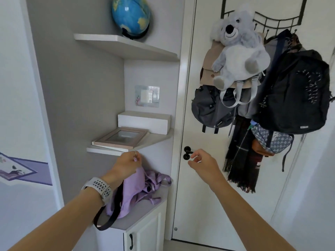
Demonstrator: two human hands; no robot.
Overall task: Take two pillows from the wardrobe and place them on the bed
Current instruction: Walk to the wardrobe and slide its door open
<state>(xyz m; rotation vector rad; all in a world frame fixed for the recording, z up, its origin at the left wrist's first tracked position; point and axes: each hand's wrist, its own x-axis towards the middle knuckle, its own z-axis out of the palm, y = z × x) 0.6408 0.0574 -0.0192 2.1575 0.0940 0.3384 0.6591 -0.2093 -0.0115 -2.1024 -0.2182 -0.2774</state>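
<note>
No pillow and no bed is in view. Both my arms reach forward toward a room corner. My left hand (126,164), with a white watch on the wrist, hovers in front of a lilac bag (137,189), its fingers curled in and holding nothing. My right hand (202,163) is just right of the black door handle (187,153), not touching it, with its fingers loosely bent and apart. A white panel with a purple picture (21,169) fills the left edge; I cannot tell whether it belongs to the wardrobe.
A white door (199,205) stands shut ahead, hung with a koala plush (239,51), a black backpack (297,95) and scarves. Corner shelves hold a globe (130,15), a picture frame (121,138) and a white box. The lilac bag lies on a low white cabinet (145,230).
</note>
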